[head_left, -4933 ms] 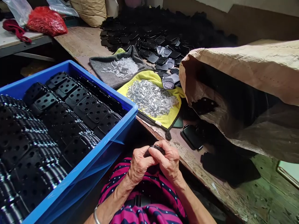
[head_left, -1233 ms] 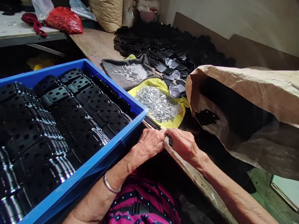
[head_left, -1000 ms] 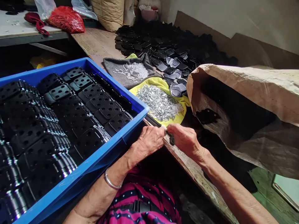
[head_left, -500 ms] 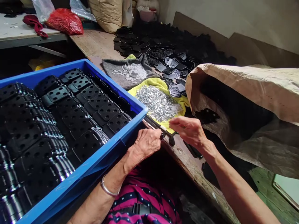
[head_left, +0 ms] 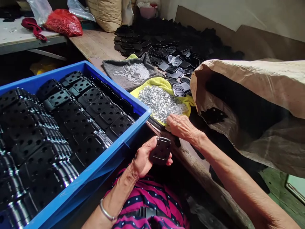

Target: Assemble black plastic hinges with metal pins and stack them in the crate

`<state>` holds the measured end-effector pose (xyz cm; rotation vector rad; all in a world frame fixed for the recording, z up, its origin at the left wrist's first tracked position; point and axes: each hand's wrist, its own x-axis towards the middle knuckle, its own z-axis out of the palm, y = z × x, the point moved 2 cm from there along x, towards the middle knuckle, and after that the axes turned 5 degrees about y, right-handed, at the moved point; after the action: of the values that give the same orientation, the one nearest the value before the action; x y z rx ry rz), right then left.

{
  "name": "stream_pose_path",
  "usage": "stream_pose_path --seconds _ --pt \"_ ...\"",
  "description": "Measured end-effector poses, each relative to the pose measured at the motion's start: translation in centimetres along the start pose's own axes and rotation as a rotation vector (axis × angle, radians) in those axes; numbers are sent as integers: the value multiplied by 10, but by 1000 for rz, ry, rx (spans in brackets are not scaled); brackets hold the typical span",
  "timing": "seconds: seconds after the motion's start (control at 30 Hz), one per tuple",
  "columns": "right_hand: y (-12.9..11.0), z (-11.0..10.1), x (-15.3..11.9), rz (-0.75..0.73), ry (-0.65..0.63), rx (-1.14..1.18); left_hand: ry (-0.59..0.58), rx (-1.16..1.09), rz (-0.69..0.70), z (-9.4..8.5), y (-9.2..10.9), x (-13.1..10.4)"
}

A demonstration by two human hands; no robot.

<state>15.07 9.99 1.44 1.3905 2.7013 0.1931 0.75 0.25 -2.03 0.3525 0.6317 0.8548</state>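
My left hand [head_left: 144,159] grips a black plastic plate with holes [head_left: 160,151], held tilted above my lap. A bright metal strip or pin runs along the plate's upper edge. My right hand [head_left: 179,126] is at the near edge of the pile of small metal pins [head_left: 159,101], its fingers curled together and pointing down. Whatever its fingertips hold, if anything, is hidden. The pins lie on a yellow cloth [head_left: 164,83]. Left of my hands, a blue crate [head_left: 114,157] holds rows of stacked black plates [head_left: 89,125] with shiny metal along their edges.
Behind the pins, a grey cloth [head_left: 109,67] bears white pieces [head_left: 135,72]. A large heap of black plates [head_left: 176,47] spreads at the back. On the right, a brown paper sack [head_left: 250,76] lies with its mouth facing me. The wooden bench edge [head_left: 200,175] runs below my right arm.
My left hand has turned and lowered, bringing the black plate into plain sight. My right hand has moved left and slightly up to the near edge of the metal pins, its fingers now curled down.
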Motion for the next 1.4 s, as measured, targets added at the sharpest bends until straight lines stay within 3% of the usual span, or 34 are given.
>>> stream_pose_path --seconds 0.13,0.33,0.47,0.73,1.0,1.13,1.3,1.4 --pt "-2 -10 -18 212 58 207 -68 -158 -52 -4 3 -4" --pt "-41 -5 -63 486 201 1255 4 -202 -168 -16 -7 -3" --pt "-60 6 -71 619 253 1537 59 -286 -196 -18 -13 -1" --pt "-56 8 -69 588 253 1508 89 -246 -195 -18 -19 -3" --pt "-44 2 -72 326 255 1229 110 -70 -140 -15 -18 -9" --pt "-48 5 -75 372 206 1459 154 -13 -164 -15 -18 -13" --pt "-58 3 -79 342 376 1108 199 -6 -128 -19 -19 -14" --pt "-56 6 -79 434 334 1294 184 -32 -146 -20 -22 -13"
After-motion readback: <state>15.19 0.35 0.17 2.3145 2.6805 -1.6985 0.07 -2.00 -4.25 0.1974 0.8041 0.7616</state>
